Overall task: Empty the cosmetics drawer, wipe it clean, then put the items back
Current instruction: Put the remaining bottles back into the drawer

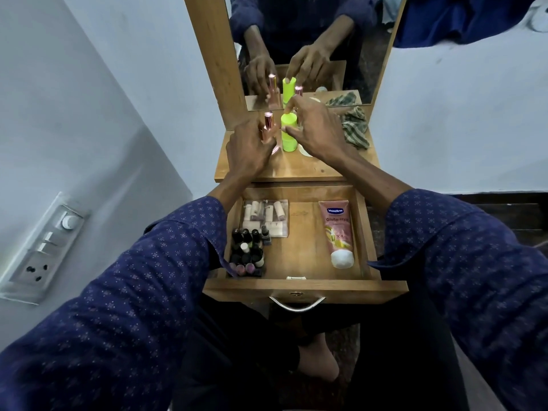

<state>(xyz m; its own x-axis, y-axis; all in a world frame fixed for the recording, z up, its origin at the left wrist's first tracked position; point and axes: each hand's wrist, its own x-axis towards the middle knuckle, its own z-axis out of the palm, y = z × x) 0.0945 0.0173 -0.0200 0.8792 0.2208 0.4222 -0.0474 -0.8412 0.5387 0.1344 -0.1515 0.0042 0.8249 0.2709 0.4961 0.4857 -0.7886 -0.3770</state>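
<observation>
The wooden drawer (305,285) is pulled open below the dressing-table top (284,170). Inside lie a clear pouch of small tubes (265,216), a cluster of nail polish bottles (247,252) and a pink Vaseline tube (339,232). On the top, my left hand (247,148) holds a rose-gold bottle (268,124) by its base. My right hand (315,129) curls round a neon green bottle (289,142), thumb on its near side and fingers behind it. The mirror shows another pink-capped bottle behind the green one.
A striped green cloth (354,129) lies at the back right of the top, next to a white round item (305,151). A mirror (311,40) in a wooden frame rises behind. A switch panel (44,247) is on the left wall. My knees are under the drawer.
</observation>
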